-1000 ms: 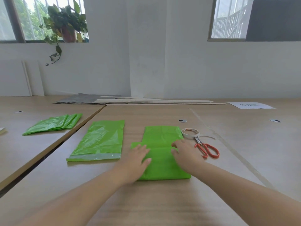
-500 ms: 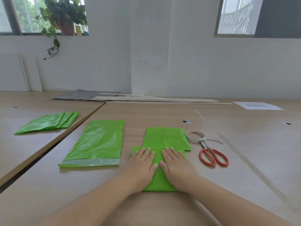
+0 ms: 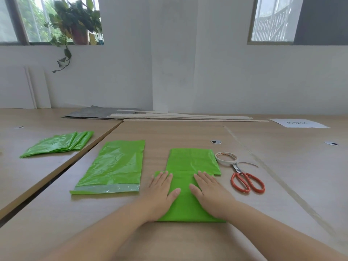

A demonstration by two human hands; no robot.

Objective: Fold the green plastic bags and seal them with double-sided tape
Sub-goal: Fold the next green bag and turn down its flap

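**Desk:** Head view: what are the two hands doing?

**Photographer:** Both press flat on one folded green bag [image 3: 188, 164] lying on the tabletop [image 3: 188, 134] in front of the person. The left hand [image 3: 162, 193] rests on its left edge and the right hand [image 3: 211, 194] on its right half. Each hand's fingers [image 3: 165, 178] are straight and close together, gripping nothing. The bag's near part is a wider folded band, and a narrower part reaches away from the person.

**Desk:** How many bags in all?

**Photographer:** There are three groups. The folded one is under the palms. One flat green bag [image 3: 114, 166] lies just left of it, with a pale strip along its near end. A stack of green bags [image 3: 58, 144] sits well apart on the neighbouring tabletop to the left, and its layers cannot be counted with certainty.

**Desk:** What about tools?

**Photographer:** One roll of tape [image 3: 226, 157] lies just beside the folded bag's far right corner. One pair of orange-handled scissors [image 3: 246, 181] lies near it, blades pointing at the roll. One curled strip [image 3: 248, 163] lies beside the blades.

**Desk:** And the background?

**Photographer:** There is one sheet of paper [image 3: 299, 123] at far right and a bundle of pale slats [image 3: 178, 116] along the wall. One potted plant [image 3: 77, 21] stands in the left of two windows.
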